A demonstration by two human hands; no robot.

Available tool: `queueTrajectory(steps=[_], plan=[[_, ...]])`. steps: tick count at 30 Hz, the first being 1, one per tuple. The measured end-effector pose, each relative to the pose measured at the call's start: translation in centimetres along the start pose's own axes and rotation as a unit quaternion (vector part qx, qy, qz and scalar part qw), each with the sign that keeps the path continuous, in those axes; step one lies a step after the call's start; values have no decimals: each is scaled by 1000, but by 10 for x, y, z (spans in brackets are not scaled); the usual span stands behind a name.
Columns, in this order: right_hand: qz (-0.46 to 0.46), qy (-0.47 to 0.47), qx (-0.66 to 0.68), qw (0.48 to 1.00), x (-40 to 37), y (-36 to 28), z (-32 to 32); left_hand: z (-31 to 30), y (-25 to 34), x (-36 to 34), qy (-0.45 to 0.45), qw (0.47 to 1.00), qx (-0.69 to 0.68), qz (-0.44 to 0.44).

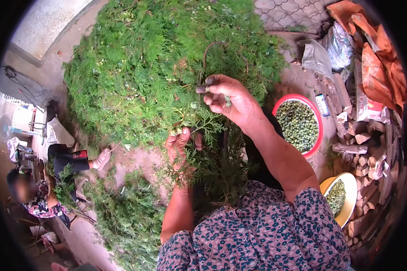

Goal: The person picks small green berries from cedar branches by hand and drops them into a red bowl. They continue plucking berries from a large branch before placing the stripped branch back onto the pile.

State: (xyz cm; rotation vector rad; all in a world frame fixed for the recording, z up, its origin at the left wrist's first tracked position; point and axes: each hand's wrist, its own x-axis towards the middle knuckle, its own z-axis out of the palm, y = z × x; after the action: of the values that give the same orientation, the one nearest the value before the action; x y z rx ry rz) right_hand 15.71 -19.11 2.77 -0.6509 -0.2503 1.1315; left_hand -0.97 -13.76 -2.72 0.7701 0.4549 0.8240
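My left hand (180,145) grips a leafy green sprig (203,156) that hangs over my lap. My right hand (228,98) is raised just above it, fingers pinched on a small green berry at the sprig's tip. Both hands work in front of a big heap of feathery green branches (167,63) on the ground. A red basin (319,118) full of picked green berries sits to the right of my right forearm. A yellow bowl (350,198) with more berries is beside my right elbow.
Stacked firewood (364,158) and orange and grey bags (375,58) line the right side. Another person (40,198) sits at the lower left with a smaller pile of branches (122,212). A cable (18,77) lies on the ground at far left.
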Motion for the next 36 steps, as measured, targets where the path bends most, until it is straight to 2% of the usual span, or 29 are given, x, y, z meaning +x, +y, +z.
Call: queueTrajectory(steps=[2, 4, 5, 6, 9, 11, 12, 14, 15, 16, 19, 21, 22, 24, 25, 26, 28, 29, 30, 32, 34, 36], plan=[[6, -14, -3, 1000, -1, 6, -5, -1, 1, 1, -9, 1000, -3, -20], [35, -48, -113, 992, -3, 10, -7, 2, 0, 0, 0, 1000, -2, -17], [46, -13, -172, 984, -7, 12, -3, 3, 0, 0, 10, 1000, -2, -14], [22, -5, -234, 972, -8, 15, -1, 4, 1, -1, 10, 1000, -1, -15], [16, -9, -267, 963, -9, 24, 2, 3, 1, 1, -9, 1000, -6, -13], [-74, 28, -332, 940, -10, 28, 4, -3, -1, 3, -17, 999, 17, -22], [-73, 28, -332, 940, -9, 29, 5, -3, -1, 3, -16, 999, 17, -22], [-119, 96, -295, 943, -7, 28, 5, 0, 0, 1, -4, 999, 36, -25], [-72, 70, -158, 982, -5, 17, -3, 3, 2, -1, -5, 999, 26, -19], [-104, 59, -112, 986, -2, 12, -1, 2, 1, 0, -5, 999, 27, -19], [-88, 74, -60, 992, -10, 0, 7, -1, -1, 2, 2, 1000, 12, -12], [-28, -6, 18, 999, -20, -8, 10, 3, 0, 1, 0, 1000, 5, 6], [-24, -7, 17, 1000, -24, -7, 10, 6, 1, 0, -2, 1000, 0, 25], [-1, -50, -84, 995, -36, -2, 11, 11, 2, -2, 18, 999, 33, 29], [24, -66, -173, 982, -44, 2, 15, 9, 0, -1, 9, 999, 40, 34], [10, -76, -283, 956, -49, 7, 21, 7, -2, 0, -1, 998, 46, 39], [-149, -39, -453, 878, -46, 29, 16, 5, -4, 0, -21, 998, 36, 45], [-171, -22, -500, 849, -45, 31, 13, 7, -2, -1, -15, 998, 49, 32], [-172, -22, -500, 849, -42, 32, 11, 9, 0, -1, -9, 998, 63, 20], [-78, 1, -455, 887, -39, 33, 8, 12, 0, -1, -9, 998, 60, 28], [-87, -8, -423, 902, -40, 33, 16, 14, 1, -3, -10, 998, 56, 36], [-96, -18, -391, 915, -36, 38, 14, 14, 6, -5, -52, 996, 63, 21]])
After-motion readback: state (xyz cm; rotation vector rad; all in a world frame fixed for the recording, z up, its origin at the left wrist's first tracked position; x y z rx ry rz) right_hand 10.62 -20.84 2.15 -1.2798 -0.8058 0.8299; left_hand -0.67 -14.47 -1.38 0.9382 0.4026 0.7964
